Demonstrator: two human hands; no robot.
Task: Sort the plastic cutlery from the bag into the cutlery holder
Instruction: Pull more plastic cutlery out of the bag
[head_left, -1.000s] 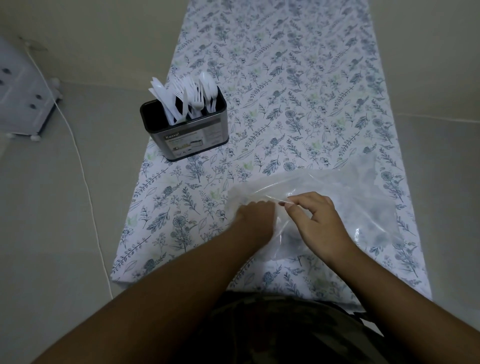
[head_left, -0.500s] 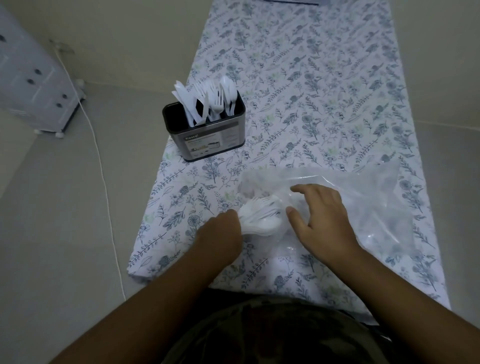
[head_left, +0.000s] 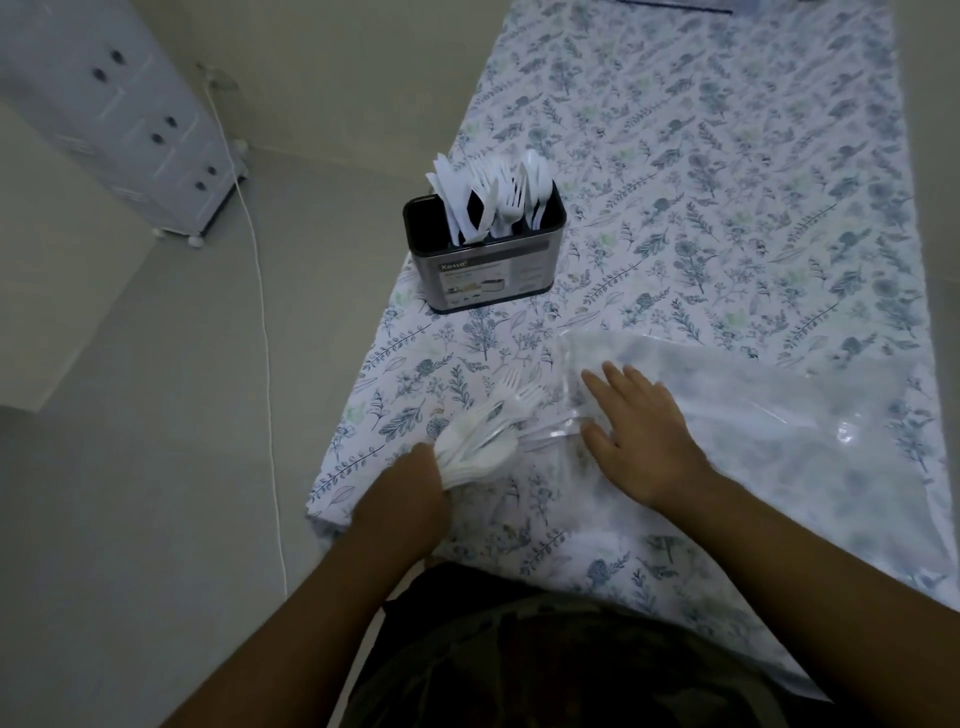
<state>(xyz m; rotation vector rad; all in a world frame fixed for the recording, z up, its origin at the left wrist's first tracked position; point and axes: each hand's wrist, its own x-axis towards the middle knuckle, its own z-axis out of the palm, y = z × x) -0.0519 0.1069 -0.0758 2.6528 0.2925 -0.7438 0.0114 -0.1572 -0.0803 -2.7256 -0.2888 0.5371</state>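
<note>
Nearest, at six o'clock, is the person's dark patterned shirt (head_left: 545, 670), with both forearms reaching out from it over the near edge of the surface (head_left: 727, 156), which wears a white cloth printed with blue-grey leaves and flowers.

The left hand (head_left: 410, 483) sits at about seven o'clock from the middle of the cloth, near its left edge. Its fingers are curled round the handles of a bunch of white plastic cutlery (head_left: 485, 436), gripping it; the bunch fans out toward one o'clock, fork tines at its far tip, and lies outside the bag. How many pieces are in the bunch cannot be told.

Just beside it, at three o'clock from the bunch, the right hand (head_left: 639, 431) lies palm down with straight, spread fingers (head_left: 597, 382) pressing on the near left end of the clear plastic bag (head_left: 779, 415). The bag lies flat on the cloth and stretches away toward three o'clock, to the right edge of the surface. What remains inside it cannot be made out.

Farther on, at eleven o'clock from the hands and well apart from them, the holder (head_left: 485, 260) stands upright near the left edge of the cloth: a dark metal box with a paper label on its near face. White knives, forks and spoons stand in it, heads up.

Beyond the surface at ten o'clock, on the floor (head_left: 156, 415), a white cord (head_left: 260, 312) runs toward a pale cabinet (head_left: 119, 119) with dark knobs.
</note>
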